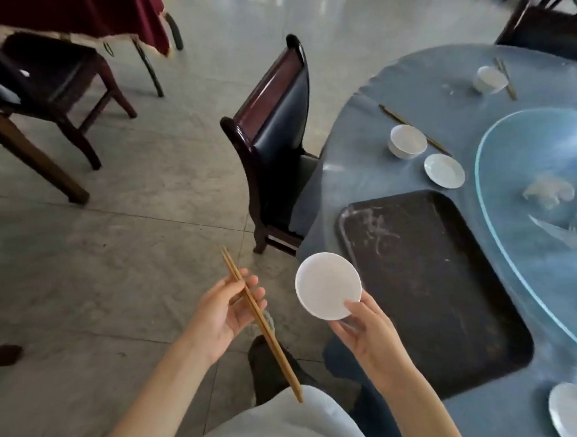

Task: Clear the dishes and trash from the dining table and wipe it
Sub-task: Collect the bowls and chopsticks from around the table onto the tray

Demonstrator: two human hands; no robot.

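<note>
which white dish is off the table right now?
The small white round saucer pinched in the right hand, held beside the black tray. Every other white bowl and plate rests on the blue tablecloth.

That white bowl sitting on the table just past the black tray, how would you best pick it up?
Take the bowl by its rim, coming straight down from above. It stands upright with its mouth open, so fingers can probably pinch the near edge. I would avoid the far side: chopsticks lie close behind it, and a small plate sits just beside.
</note>
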